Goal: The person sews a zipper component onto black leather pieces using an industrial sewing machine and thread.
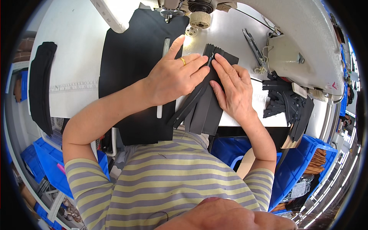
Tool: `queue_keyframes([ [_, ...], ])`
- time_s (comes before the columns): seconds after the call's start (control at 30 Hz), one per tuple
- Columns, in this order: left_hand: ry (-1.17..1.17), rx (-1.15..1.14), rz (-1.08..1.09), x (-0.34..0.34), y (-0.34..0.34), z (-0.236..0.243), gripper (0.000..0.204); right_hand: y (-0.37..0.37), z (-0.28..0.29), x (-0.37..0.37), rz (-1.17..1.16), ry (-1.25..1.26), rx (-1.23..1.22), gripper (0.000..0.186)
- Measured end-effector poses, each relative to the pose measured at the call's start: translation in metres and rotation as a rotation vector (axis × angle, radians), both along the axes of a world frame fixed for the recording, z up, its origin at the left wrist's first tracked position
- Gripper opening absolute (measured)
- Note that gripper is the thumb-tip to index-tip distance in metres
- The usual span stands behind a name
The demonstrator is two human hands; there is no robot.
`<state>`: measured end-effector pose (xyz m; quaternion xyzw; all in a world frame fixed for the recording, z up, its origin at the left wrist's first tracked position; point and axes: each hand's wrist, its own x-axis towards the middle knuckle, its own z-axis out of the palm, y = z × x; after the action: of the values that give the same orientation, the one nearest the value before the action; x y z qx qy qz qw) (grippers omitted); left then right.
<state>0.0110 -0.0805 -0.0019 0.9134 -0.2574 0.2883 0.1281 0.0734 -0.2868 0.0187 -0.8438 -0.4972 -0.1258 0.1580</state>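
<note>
While the left hand point(178, 74) reaches across from one side and the right hand point(234, 86) from the other, their fingertips meet over the far end of a black zipper point(193, 97), on either side of its metal slider point(212, 55). The left fingers are stretched out, the little one spread away and a gold ring point(183, 60) on its neighbour; the left thumb is hidden, so I cannot tell whether anything is pinched. The right fingers lie extended and loose, the index tip beside the slider and the thumb spread well apart below, closed on nothing that shows. From the fingertips the zipper's long axis slants down toward the wearer's body and to the left, so its near end lies below the left hand, closer to that hand than to the right. Beneath and to its right are dark fabric strips point(209, 115), more upright in their run. Left of these lies a large black fabric panel point(128, 65), under the left forearm, reaching up to the presser foot point(168, 17) of the sewing machine point(299, 30). Farther right are a two-armed metal hand tool point(252, 44) and a tangled pile of black zippers point(281, 99); at far left, a stack of black fabric pieces point(42, 86) rests on the white tabletop point(78, 53).
</note>
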Motion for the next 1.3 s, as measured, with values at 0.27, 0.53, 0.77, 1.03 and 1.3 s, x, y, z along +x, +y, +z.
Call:
queue_keyframes([
  [0.27, 0.136, -0.127, -0.02, 0.006, 0.006, 0.002, 0.022, -0.008, -0.01, -0.001, -0.019, 0.046, -0.035, 0.047],
  [0.53, 0.134, 0.047, -0.003, 0.019, 0.016, 0.005, 0.024, 0.006, 0.024, -0.009, 0.026, -0.016, 0.219, 0.034],
  [0.77, 0.097, -0.097, -0.062, 0.027, 0.016, 0.007, 0.015, 0.003, 0.005, -0.089, 0.282, 0.088, -0.022, 0.034],
  [1.03, 0.066, -0.086, -0.063, 0.03, 0.016, 0.004, 0.018, -0.011, 0.019, -0.076, 0.292, 0.048, 0.237, 0.025],
  [1.3, 0.041, -0.051, -0.055, 0.03, 0.016, 0.002, 0.02, -0.026, -0.005, -0.08, 0.221, 0.062, 0.241, 0.015],
])
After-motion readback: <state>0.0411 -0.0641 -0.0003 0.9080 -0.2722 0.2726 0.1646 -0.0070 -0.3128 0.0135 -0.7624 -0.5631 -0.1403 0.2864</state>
